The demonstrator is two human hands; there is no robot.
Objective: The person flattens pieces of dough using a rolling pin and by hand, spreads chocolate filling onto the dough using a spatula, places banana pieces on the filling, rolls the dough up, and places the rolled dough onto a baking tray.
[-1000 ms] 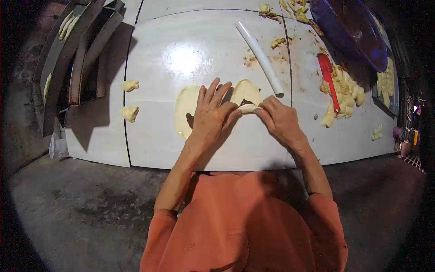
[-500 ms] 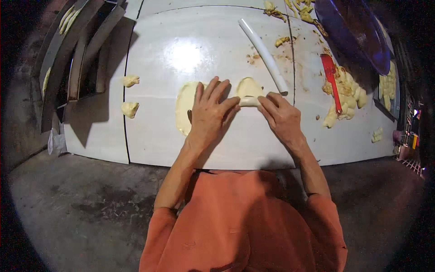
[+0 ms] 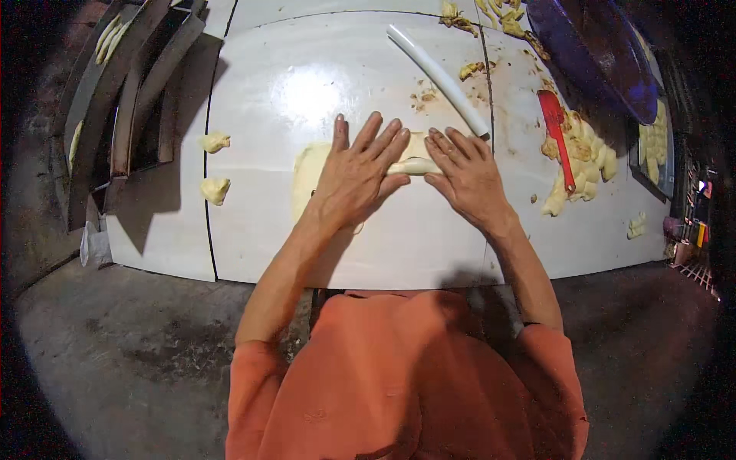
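My left hand (image 3: 356, 176) lies with fingers spread at the left end of a pale dough roll (image 3: 409, 167), partly covering a flattened dough sheet (image 3: 303, 172) with a little dark filling. My right hand (image 3: 468, 180) is at the roll's right end, its fingers also stretched out. Part of the dough behind the roll shows between my fingertips. A white pipe-like rod (image 3: 437, 77) lies diagonally beyond my right hand on the white tabletop (image 3: 261, 230).
Metal trays (image 3: 123, 115) with some dough strips stand at the left, near two dough lumps (image 3: 215, 191). At the right are a red spatula (image 3: 558, 134) on piled dough pieces (image 3: 594, 153), a purple-blue basin (image 3: 583, 46) and a tray of dough (image 3: 652, 149).
Both hands have shifted forward and flattened out. My right hand's fingers went from pinching the dough edge to spread. The dough is rolled further and less filling shows.
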